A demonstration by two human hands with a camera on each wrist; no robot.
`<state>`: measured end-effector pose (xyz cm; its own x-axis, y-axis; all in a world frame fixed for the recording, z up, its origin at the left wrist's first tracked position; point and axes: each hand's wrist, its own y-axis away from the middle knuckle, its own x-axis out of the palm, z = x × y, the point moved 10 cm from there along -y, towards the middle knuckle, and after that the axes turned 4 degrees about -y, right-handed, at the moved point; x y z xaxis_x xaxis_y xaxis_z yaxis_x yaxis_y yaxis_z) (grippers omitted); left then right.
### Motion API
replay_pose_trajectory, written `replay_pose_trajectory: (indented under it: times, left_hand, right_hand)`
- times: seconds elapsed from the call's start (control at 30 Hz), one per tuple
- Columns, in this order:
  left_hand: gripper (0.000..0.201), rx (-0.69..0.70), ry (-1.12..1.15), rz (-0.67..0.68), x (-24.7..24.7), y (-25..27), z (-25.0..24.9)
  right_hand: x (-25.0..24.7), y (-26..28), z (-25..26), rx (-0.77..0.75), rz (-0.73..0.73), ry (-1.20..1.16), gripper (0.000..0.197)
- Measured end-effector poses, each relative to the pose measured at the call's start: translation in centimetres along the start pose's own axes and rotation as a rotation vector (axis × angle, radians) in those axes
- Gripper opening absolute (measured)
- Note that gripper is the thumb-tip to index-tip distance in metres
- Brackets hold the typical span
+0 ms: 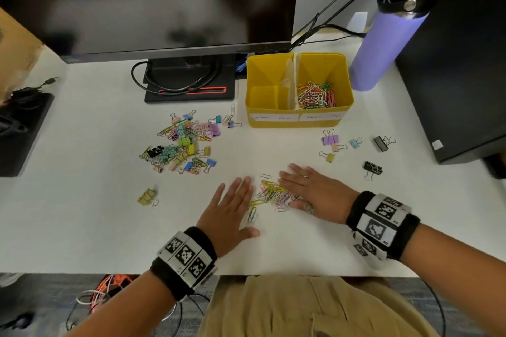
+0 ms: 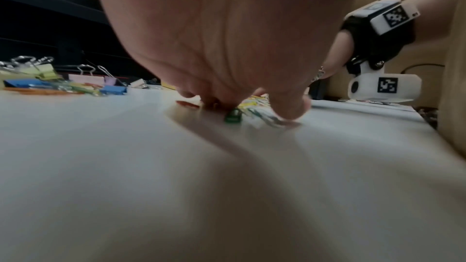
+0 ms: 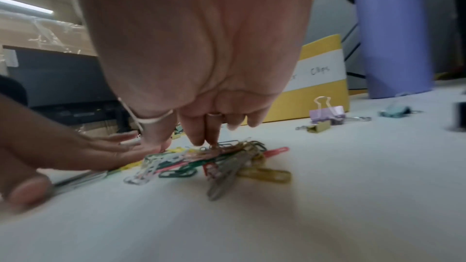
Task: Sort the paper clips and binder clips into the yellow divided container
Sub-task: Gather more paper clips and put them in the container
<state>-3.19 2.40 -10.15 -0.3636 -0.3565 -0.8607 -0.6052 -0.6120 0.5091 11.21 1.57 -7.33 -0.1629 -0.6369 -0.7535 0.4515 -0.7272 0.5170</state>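
**Coloured wire heap caught between 2 flat hands**

Coloured paper clips [image 1: 275, 195] are lying in a loose heap on the white desk [image 1: 95, 227], well in front of the yellow divided container [image 1: 298, 90], which I am taking as my landmark. Both hands are lying flat with fingers straight: the left hand [image 1: 232, 213] is pressing down on the heap's left edge, the right hand [image 1: 315, 194] on its right, gripping nothing. From the right wrist view, fingertips [image 3: 199, 138] are resting on top of the wires.

Inside the container, the right compartment is already holding paper clips, while the left 1 looks empty. A mixed pile [image 1: 183, 142] of both kinds is sitting to the container's front left, and several binder clips [image 1: 353, 150] are scattered to its front right.

What worries me: thin clips are lying flush with the smooth desk, so scooping could leave stragglers, like the green one [image 2: 233, 116] by the left thumb. Interlocked wires may drag neighbours along and drop mid-carry. A careless tip could land them in the binder side.
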Motion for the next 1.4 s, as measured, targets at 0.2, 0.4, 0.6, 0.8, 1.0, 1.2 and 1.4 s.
replay_pose_trajectory:
  times: [0.2,0.4,0.6,0.8,1.0,1.2,1.4]
  left_hand:
    - [0.08,0.092,0.017,-0.104,-2.1,-1.2,-3.0]
    - [0.082,0.085,0.03,-0.068,-5.5,-3.6,-4.6]
    - [0.079,-0.023,0.195,-0.089,-5.7,-3.3,-5.3]
    - [0.062,-0.198,0.36,-0.179,-6.1,-2.4,-3.6]
    - [0.055,-0.226,0.379,-0.137,-7.0,-3.4,-5.1]
    - [0.034,-0.261,0.424,-0.13,-7.2,-4.1,-4.6]
    - [0.041,-0.249,0.179,0.018,-6.9,-5.3,-3.8]
  right_hand:
    - [-2.4,3.7,-5.0,0.259,-0.323,-0.333,0.061]
    - [-2.2,2.2,-3.8,0.262,-0.344,-0.393,0.063]
    - [-2.1,1.5,-2.7,0.304,-0.299,-0.352,0.088]
    - [-2.4,-0.3,-0.9,0.253,-0.27,-0.226,0.065]
    - [-3.3,-0.1,-1.9,0.225,-0.364,-0.182,0.028]
    - [-2.8,0.0,-2.5,0.322,-0.306,-0.07,0.028]
    - [-2.8,-0.3,-3.6,0.282,-0.311,-0.176,0.044]
